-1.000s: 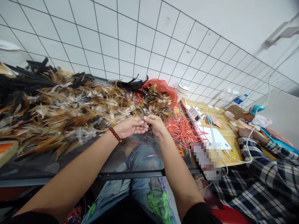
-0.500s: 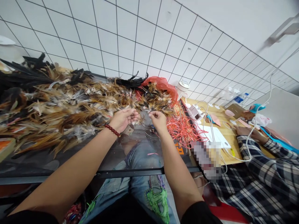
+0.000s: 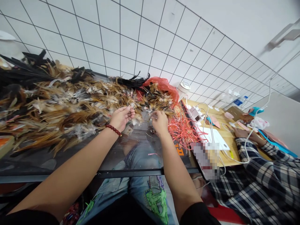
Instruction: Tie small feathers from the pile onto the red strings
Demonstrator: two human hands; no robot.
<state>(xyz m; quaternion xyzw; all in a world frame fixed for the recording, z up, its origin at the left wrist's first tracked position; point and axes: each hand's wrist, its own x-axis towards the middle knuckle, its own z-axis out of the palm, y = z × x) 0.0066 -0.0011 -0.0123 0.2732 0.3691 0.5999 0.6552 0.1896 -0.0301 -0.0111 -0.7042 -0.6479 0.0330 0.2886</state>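
Note:
My left hand (image 3: pixel 121 119), with a dark red bead bracelet (image 3: pixel 113 129) at the wrist, is closed, its thumb pressed to the index finger. Whatever is in that pinch is too small to make out. A light brown feather tuft (image 3: pixel 137 119) shows just right of its fingertips; whether the hand holds it I cannot tell. My right hand (image 3: pixel 160 122) hovers over the dark glossy tabletop (image 3: pixel 112 159) with its fingers curled together, their tips partly hidden. Beneath them lie small dark bits. Brown and white feathers (image 3: pixel 77 109) spread in a thick pile left of and behind both hands.
Red-orange shredded strips (image 3: pixel 184 129) lie right of my right hand. Behind are more feathers in a red plastic bag (image 3: pixel 161 84) and a white lidded container (image 3: pixel 184 89). A wire grid (image 3: pixel 131 37) lines the wall. A co-worker's plaid sleeve (image 3: pixel 250 156) and white cables are at right.
My left hand has shifted slightly left, its fingers more curled. My right hand has turned a little, fingertips moving right and downward. The feather tuft by the left hand shows more clearly.

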